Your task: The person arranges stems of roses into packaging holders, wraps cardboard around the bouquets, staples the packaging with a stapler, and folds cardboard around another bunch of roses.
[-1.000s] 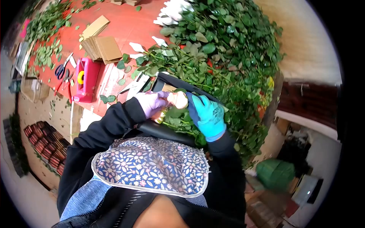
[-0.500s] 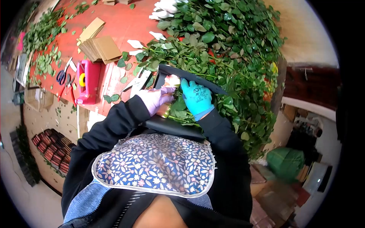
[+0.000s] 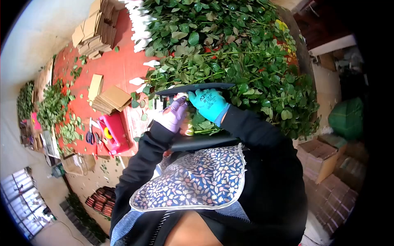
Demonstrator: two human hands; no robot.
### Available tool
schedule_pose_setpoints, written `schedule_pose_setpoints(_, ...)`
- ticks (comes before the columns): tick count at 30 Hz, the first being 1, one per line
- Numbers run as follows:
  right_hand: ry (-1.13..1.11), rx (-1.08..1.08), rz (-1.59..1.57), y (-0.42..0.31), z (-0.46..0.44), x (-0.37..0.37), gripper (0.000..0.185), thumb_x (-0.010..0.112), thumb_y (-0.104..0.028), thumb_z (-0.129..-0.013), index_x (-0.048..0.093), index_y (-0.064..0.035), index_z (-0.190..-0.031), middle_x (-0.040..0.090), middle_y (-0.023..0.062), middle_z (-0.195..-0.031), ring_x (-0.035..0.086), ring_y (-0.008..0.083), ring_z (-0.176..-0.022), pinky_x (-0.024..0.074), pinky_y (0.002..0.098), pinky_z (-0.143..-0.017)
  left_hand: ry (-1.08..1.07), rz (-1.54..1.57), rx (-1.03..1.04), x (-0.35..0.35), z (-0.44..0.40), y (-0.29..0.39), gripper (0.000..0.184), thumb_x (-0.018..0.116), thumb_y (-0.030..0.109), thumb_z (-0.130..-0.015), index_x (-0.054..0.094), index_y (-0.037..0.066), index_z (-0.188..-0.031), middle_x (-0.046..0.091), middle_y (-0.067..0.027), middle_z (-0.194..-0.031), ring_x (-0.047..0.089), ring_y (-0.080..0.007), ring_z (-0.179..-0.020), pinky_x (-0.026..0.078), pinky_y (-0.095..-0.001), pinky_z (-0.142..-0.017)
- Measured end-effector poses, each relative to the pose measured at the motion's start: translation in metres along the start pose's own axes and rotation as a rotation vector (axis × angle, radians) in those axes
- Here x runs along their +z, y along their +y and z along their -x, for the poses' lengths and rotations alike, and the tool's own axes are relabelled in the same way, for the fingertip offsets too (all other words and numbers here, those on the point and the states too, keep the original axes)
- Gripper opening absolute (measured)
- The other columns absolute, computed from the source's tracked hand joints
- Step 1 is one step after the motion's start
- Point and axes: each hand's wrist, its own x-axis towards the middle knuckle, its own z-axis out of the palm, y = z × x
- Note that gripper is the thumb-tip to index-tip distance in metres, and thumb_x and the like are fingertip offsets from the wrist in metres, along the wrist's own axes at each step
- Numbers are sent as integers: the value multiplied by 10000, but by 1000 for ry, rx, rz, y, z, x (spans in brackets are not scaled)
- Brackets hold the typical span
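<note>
My left hand [image 3: 174, 115], in a thin lavender glove, has its fingers closed at a pale pink and cream rose [image 3: 180, 96]. Against the other side of that bloom is my right hand [image 3: 208, 105], in a teal coated glove, its fingers curled in at the flower's base. Both hands are inside a black padded trough [image 3: 203, 141] in front of my body. Its dark back wall [image 3: 197, 87] rises behind my fingers. Another pale rose bloom [image 3: 188, 129] lies below my left hand, with green leaves [image 3: 203, 125] to its right. My fingers partly hide the blooms and stems.
A large heap of leafy rose stems [image 3: 230, 61] covers the red table [image 3: 123, 41] beyond the trough. White-wrapped blooms [image 3: 140, 28] line its left side. Cardboard pieces [image 3: 113, 98], a pink tape dispenser [image 3: 114, 133] and scissors [image 3: 90, 133] are at left.
The camera view has swung, bringing more of the table and a window into sight at left. The trough's back wall looks more edge-on. My right hand has turned, its fingers now pointing left toward the bloom.
</note>
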Motion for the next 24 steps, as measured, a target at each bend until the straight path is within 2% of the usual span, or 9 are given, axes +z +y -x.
schedule_pose_setpoints(4,69,-27,-98,-1,18,-33,378,493,-166,-868,555,-19,-1210,617,82,-911,642,224,-711,504,424,-545,-72,-63,-79,0,-4,6,371,673,118,-816,611,108,-1182,616,-96,-1189,678,-268,-818,562,-354,-657)
schedule_pose_setpoints(6,-14,-4,-125,-5,22,-56,437,516,-156,-837,541,-76,-1265,601,80,-959,627,212,-643,506,409,-518,-109,47,-189,-9,-6,14,404,660,118,-832,579,113,-1228,605,-106,-1186,674,-269,-775,552,-354,-631)
schedule_pose_setpoints(8,6,14,-166,-8,21,-48,443,514,-156,-841,537,-76,-1277,600,81,-956,626,219,-635,502,412,-506,-119,79,-110,-8,-7,10,400,648,110,-838,577,103,-1232,585,-95,-1228,677,-273,-835,561,-345,-666)
schedule_pose_setpoints(10,-143,31,-160,-7,12,-24,443,511,-199,-869,530,-86,-1297,600,88,-950,628,237,-630,504,416,-500,-100,34,-64,-7,-8,4,398,642,108,-842,575,101,-1234,581,-90,-1236,677,-275,-859,564,-344,-683)
schedule_pose_setpoints(13,-96,6,-129,-3,6,-14,430,497,-257,-906,528,-93,-1302,597,98,-934,634,252,-639,505,415,-497,-108,-65,17,-9,-13,-6,412,629,98,-845,567,91,-1252,570,-109,-1278,672,-301,-911,570,-356,-729)
schedule_pose_setpoints(16,-95,33,-202,0,3,-5,442,510,-327,-920,529,-108,-1303,606,113,-955,648,271,-693,518,428,-550,-153,148,101,-18,-9,-23,435,599,63,-854,554,98,-1284,512,-194,-1363,646,-348,-1011,554,-378,-827)
schedule_pose_setpoints(17,-66,36,-269,4,0,-1,447,520,-339,-919,529,-110,-1303,611,116,-974,651,281,-714,524,432,-577,-239,192,-16,-27,-3,-22,456,580,11,-846,554,113,-1289,516,-198,-1356,624,-358,-1068,541,-378,-860)
schedule_pose_setpoints(20,-118,53,-314,7,-8,1,460,547,-367,-911,532,-111,-1293,629,128,-1000,658,295,-768,527,442,-644,69,280,79,-22,35,-52,524,557,-90,-777,561,109,-1261,541,-178,-1319,641,-373,-1008,550,-385,-816)
schedule_pose_setpoints(24,-101,16,-338,14,-15,11,453,551,-375,-915,535,-110,-1282,635,137,-986,662,300,-794,519,455,-658,117,348,-243,-49,86,-56,403,544,-84,-809,610,46,-1185,639,-177,-1136,663,-324,-958,536,-356,-814)
